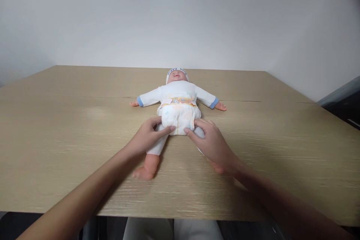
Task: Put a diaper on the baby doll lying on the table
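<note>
A baby doll (152, 95) in a white outfit with blue cuffs lies on its back, arms spread, head away from me. Around its hips, over the clothes, is a white diaper (180, 114) with an orange printed band at the waist. My left hand (150, 135) grips the diaper's left leg edge, thumb on the front and fingers tucked at the side. At the opposite leg edge, my right hand (210, 138) holds the diaper the same way. Its forearm and hand partly cover one of the doll's legs; the fingertips under the diaper are hidden.
The doll rests on a wide light-wood table (70, 131) with a thin seam across it. Behind stands a plain pale wall (180, 18). A dark object (344, 101) shows beyond the table's right edge. My legs (173, 229) are below the near edge.
</note>
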Demonstrator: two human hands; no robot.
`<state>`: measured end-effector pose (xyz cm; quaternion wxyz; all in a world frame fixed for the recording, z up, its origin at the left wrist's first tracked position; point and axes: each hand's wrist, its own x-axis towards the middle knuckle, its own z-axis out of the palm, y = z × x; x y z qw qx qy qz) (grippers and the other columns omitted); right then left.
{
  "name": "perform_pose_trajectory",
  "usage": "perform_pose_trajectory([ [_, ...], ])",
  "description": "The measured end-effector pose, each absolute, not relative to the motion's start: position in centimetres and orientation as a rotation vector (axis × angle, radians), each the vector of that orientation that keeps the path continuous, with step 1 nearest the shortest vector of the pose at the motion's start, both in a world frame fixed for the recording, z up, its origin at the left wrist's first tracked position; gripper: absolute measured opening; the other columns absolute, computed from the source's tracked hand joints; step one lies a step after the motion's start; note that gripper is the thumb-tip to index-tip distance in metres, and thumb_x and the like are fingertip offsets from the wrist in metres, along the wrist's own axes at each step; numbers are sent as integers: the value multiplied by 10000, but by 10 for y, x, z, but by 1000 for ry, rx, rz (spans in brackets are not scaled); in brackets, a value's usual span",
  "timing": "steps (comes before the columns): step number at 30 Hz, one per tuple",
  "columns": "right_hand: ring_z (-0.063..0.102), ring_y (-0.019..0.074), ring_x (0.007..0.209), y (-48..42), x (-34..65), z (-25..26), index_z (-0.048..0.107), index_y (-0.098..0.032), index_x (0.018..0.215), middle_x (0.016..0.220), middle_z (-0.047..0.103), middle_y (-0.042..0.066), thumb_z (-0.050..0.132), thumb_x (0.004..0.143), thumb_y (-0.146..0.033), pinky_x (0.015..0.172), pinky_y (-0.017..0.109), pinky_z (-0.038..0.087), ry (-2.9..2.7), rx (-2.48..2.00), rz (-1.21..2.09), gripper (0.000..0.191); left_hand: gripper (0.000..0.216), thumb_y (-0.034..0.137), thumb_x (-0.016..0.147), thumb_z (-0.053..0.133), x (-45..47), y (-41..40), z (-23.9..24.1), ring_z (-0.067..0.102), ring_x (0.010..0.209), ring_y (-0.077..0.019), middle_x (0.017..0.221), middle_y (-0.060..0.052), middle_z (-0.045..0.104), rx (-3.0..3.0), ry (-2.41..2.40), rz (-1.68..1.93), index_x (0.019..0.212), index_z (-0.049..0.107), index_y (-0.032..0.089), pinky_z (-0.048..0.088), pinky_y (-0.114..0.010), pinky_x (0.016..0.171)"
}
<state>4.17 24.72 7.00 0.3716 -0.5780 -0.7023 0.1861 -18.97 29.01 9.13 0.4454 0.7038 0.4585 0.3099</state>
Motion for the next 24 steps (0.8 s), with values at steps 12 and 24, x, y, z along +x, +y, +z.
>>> perform_pose_trajectory([
  [12,653,233,901,250,47,70,706,-235,919,946,746,21,687,958,-492,800,336,495,-1611,-1429,780,260,453,548,862,853,-194,293,74,712,1049,-271,1145,-98,802,1425,1009,903,1118,764,185,536,-380,907],
  [24,637,303,1074,249,52,62,714,-240,928,1099,673,87,714,972,-483,989,461,481,-1714,-1414,298,247,404,530,871,857,-202,291,61,709,1037,-262,1145,-103,805,1576,1132,1066,1085,786,195,544,-400,930],
])
